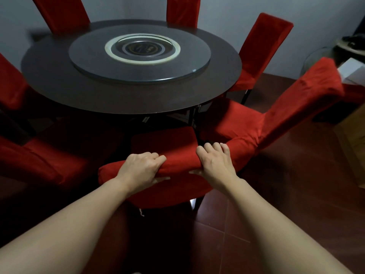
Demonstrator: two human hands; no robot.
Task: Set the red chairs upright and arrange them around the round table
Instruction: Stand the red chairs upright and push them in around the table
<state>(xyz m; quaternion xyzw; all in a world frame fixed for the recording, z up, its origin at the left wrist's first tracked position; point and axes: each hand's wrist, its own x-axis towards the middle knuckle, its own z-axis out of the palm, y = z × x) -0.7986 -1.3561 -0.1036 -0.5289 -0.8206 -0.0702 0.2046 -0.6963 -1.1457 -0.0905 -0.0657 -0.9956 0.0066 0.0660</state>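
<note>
Seven red fabric-covered chairs can be counted around the dark round bench, which carries a grey turntable disc at its centre. At the far left edge one red chair is seen only in part, and below it another red chair stands close beside the bench. Two more chair backs rise behind the bench (one at upper left, one at upper centre).

Nearest the camera, the cloth-covered chair being handled is upright, its seat pointing toward the bench and already partly under the rim. Its top rail runs left to right across the view, tilted slightly up toward the right. The left hand is closed over the left part of that rail, fingers curled on top and thumb beneath. The right hand is clamped on the right part in the same way. Both hands lie about equally near, straddling the rail's middle, so a push would run straight forward, across the rail's long axis.

To the right, a red chair sits angled, its back touching the held chair's right end; a further red chair stands behind it. The job is judged nearly finished.
</note>
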